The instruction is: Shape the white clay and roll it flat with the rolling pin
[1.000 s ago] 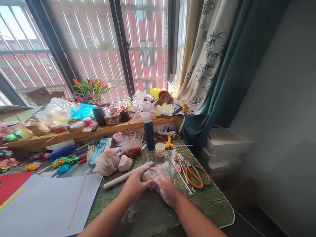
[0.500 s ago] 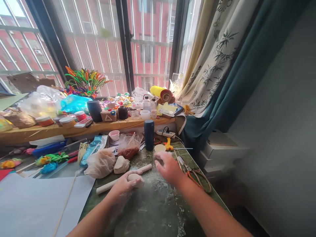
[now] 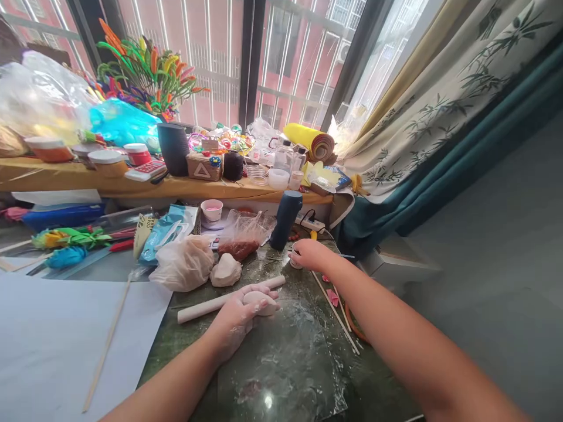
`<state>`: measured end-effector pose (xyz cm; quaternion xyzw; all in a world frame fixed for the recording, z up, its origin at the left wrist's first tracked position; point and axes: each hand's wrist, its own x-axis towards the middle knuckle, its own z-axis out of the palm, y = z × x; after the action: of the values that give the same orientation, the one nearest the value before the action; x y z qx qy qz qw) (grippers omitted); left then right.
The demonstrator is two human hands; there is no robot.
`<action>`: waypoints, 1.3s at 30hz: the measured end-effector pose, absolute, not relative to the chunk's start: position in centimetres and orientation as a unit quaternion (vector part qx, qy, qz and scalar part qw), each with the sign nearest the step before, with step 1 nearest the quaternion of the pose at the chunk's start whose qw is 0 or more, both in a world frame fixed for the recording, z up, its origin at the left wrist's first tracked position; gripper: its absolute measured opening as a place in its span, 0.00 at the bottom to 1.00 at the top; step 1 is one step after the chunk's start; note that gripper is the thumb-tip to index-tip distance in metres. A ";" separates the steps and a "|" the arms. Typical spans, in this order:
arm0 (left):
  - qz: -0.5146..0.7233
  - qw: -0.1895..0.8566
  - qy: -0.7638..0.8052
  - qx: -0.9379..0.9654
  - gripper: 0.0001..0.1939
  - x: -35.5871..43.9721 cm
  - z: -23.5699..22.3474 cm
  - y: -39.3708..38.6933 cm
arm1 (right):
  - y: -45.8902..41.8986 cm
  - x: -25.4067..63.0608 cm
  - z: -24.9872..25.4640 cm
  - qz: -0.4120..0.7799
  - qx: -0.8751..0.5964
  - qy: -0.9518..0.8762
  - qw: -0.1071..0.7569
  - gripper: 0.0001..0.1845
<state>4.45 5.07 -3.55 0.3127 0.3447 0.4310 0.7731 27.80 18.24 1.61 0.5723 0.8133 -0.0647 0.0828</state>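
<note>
My left hand, dusted white, is closed on a rounded lump of pale clay. That hand rests over a pale rolling pin, which lies slantwise on the dark green table. Farther off, my right hand is at a small cup, with its fingers over the rim. The fingertips are hidden there, so their grip does not show. Left of the cup stands a dark blue cylinder. Behind the rolling pin sits a larger lump of pale clay, beside a crumpled plastic bag.
A clear mat with white smears lies before me. White paper covers the left side, with a thin stick across it. Thin sticks lie under my right forearm. A bag of reddish-brown material and a paper cup stand behind.
My right hand has moved forward from above the mat to the small cup. My left hand still holds the clay. The camera view has tilted down and turned.
</note>
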 end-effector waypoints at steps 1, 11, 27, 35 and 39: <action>0.438 0.770 0.345 0.310 0.24 4.4 -3.4 5.0 | 18.2 27.7 1.5 -0.062 0.573 0.812 0.090 0.17; 0.486 0.755 0.333 0.288 0.22 4.2 -3.0 4.7 | 16.9 27.9 3.3 0.003 0.575 0.818 0.022 0.23; 0.514 0.758 0.318 0.247 0.18 4.4 -3.9 5.0 | -2.3 24.7 -3.6 -0.212 0.423 0.875 -0.101 0.37; 0.516 0.760 0.307 0.249 0.18 4.5 -3.6 4.9 | -3.1 25.8 -4.4 -0.201 0.461 0.860 -0.090 0.29; 0.507 0.755 0.315 0.271 0.20 4.5 -3.5 4.9 | -3.4 24.4 -4.9 -0.181 0.496 0.842 -0.110 0.40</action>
<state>4.54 4.88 -3.49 0.2707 0.3151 0.5071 0.7552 24.40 -3.40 -4.91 0.4962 0.8420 -0.1809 -0.1102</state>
